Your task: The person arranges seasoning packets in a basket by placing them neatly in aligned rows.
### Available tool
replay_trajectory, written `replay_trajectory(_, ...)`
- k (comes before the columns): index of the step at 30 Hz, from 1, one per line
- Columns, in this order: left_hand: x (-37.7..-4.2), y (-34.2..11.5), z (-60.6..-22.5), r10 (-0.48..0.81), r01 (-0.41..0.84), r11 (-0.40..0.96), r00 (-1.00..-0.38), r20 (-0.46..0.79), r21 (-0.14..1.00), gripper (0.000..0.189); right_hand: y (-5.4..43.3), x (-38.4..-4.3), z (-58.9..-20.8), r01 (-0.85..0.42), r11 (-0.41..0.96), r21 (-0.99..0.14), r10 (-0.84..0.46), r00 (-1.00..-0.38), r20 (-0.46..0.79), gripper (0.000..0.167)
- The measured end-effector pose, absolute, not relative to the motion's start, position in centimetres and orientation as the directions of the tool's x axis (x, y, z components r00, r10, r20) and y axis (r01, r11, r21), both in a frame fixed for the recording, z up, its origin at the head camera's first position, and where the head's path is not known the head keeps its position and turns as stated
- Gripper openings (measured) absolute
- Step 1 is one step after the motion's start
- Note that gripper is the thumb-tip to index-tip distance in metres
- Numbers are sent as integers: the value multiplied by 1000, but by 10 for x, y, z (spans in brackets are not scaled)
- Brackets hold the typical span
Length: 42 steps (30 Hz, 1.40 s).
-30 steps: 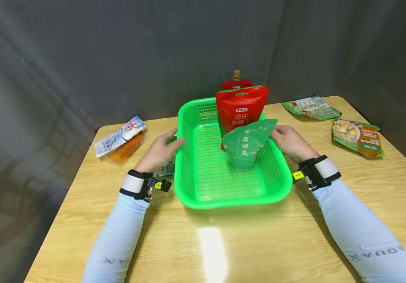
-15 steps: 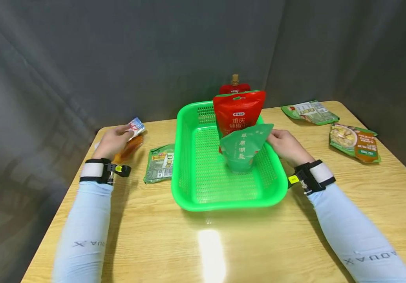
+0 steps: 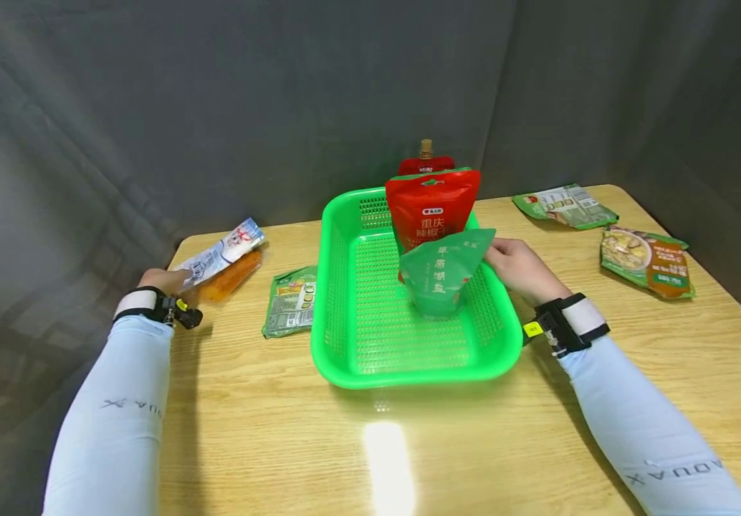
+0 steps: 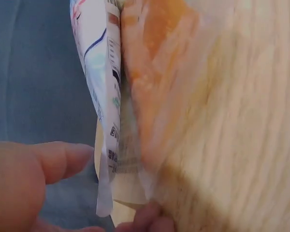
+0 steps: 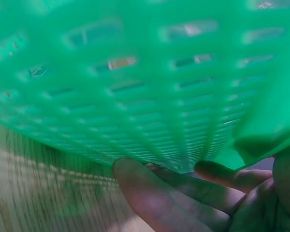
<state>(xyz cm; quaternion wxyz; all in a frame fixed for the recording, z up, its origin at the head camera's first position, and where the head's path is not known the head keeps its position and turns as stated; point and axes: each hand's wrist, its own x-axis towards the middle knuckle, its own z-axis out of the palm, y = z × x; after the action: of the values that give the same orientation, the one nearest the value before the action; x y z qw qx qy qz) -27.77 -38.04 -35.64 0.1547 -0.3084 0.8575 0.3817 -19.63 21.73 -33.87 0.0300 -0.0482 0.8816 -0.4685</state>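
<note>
My left hand [image 3: 163,281] is at the near end of a white-and-blue packet [image 3: 223,252] at the table's left edge. In the left wrist view, the thumb is left of that packet's end [image 4: 105,188] and other fingertips [image 4: 152,220] are right of it, spaced apart. An orange-filled clear packet [image 3: 236,276] lies alongside. My right hand [image 3: 528,272] holds the right rim of a green plastic basket [image 3: 418,381]; in the right wrist view its fingers [image 5: 159,200] lie along the outer wall. Inside stand a green salt pouch [image 3: 444,276], a red chili pouch [image 3: 431,204] and a Heinz spout pouch [image 3: 426,165].
A green packet [image 3: 289,304] lies flat just left of the basket. Two more packets, a green-and-white one [image 3: 565,206] and a brown-and-green one [image 3: 646,262], are on the right of the wooden table [image 3: 267,430]. A grey curtain [image 3: 319,93] hangs behind.
My left hand has moved from beside the basket leftward, across the packets to the white packet's near end. The basket has shifted slightly left and down in view; my right hand stays at its rim.
</note>
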Motion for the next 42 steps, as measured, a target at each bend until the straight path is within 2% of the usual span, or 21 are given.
replay_trajectory(8,-270,-389,-359,-440,-662,481,-749,-495,575,73,216,-195,-338,-43,560,-827,-106,-994,-20,56)
replay_trajectory(12,-270,-391,-360,-392,-674,439,-738,-548,594,68,216,-195,-339,-42,560,-827,-104,-994,-20,56)
replay_trajectory(16,-274,-388,-361,-363,-684,453,-727,-582,572,66,217,-195,-341,-42,536,-843,-103,-995,-16,53)
replay_trajectory(18,-277,-388,-363,-347,-672,498,-734,-584,549,58,216,-195,-342,-44,534,-844,-104,-995,-14,53)
replay_trajectory(22,-285,-389,-363,-227,-595,590,-771,-594,546,44,215,-196,-344,-43,545,-838,-97,-995,-13,51)
replay_trajectory(26,-290,-387,-357,-107,-553,598,-772,-626,580,39,215,-197,-343,-49,565,-824,-94,-996,-5,51)
replay_trajectory(30,-288,-381,-350,-79,-625,469,-734,-675,624,43,215,-197,-342,-55,567,-822,-101,-995,-3,52)
replay_trajectory(32,-285,-376,-346,-151,-647,470,-730,-667,601,56,214,-197,-341,-56,557,-828,-102,-995,-1,51)
replay_trajectory(35,-279,-370,-342,-183,-742,171,-671,-719,649,66,215,-197,-341,-58,553,-831,-100,-995,3,51)
replay_trajectory(39,-275,-370,-344,-114,-737,-221,-632,-767,639,63,215,-198,-342,-67,561,-825,-101,-995,12,51)
replay_trajectory(41,-275,-374,-349,-168,-720,-78,-673,-721,690,64,215,-197,-344,-62,567,-821,-97,-995,9,50)
replay_trajectory(42,-275,-376,-352,-218,-711,43,-692,-688,702,66,215,-197,-345,-59,571,-819,-93,-996,6,50)
